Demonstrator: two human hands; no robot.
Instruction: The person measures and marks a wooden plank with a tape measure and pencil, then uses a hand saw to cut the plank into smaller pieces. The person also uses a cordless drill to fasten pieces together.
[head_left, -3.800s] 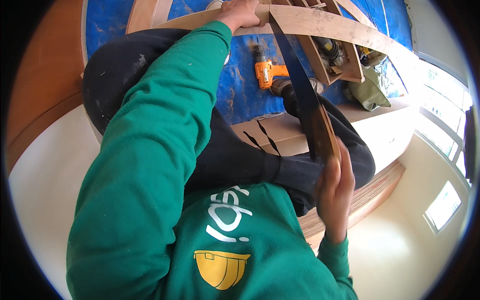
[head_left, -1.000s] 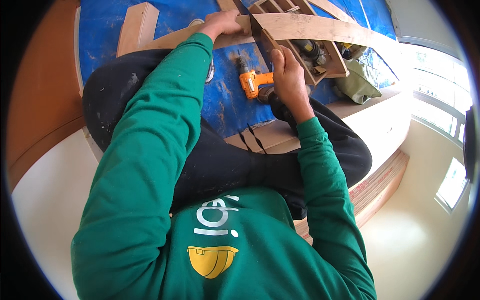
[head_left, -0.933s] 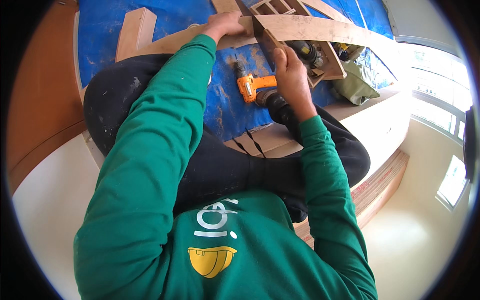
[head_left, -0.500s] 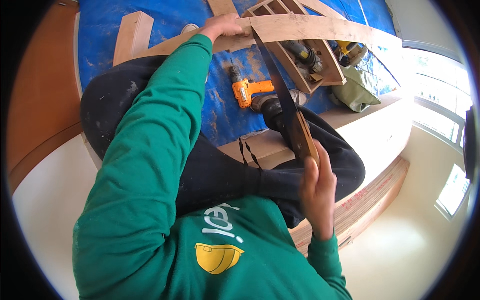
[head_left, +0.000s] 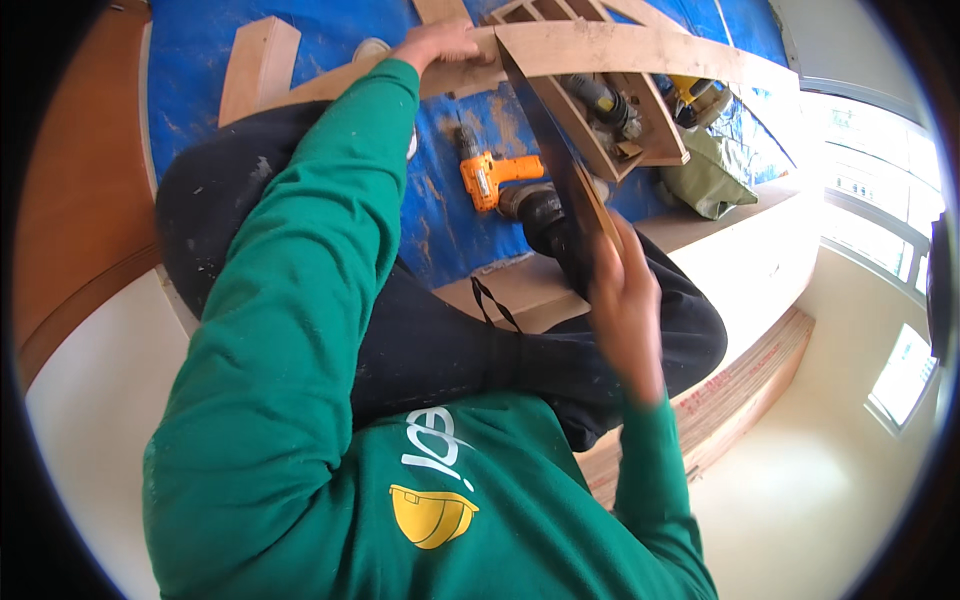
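A long pale wooden board (head_left: pixel 640 52) runs across the top of the view. My left hand (head_left: pixel 436 43) grips it left of a hand saw (head_left: pixel 550 130), its fingers bent over the wood. The saw's dark blade meets the board at its far edge, just right of those fingers, and slants down toward me. My right hand (head_left: pixel 628 305) is wrapped around the saw's wooden handle, above my right leg. An orange cordless drill (head_left: pixel 490 180) lies on the blue tarp (head_left: pixel 430 215) below the board.
Beyond the board, a wooden tool tray (head_left: pixel 655 140) holds a dark grinder-like power tool (head_left: pixel 603 105). A green bag (head_left: pixel 708 178) lies beside it. A wooden block (head_left: pixel 258 68) stands at upper left. Stacked wooden sheets (head_left: pixel 740 400) lie at right, near the window (head_left: pixel 870 165).
My right hand has pushed the saw forward, away from me and up the view. My left hand stays on the board, which keeps nearly the same place.
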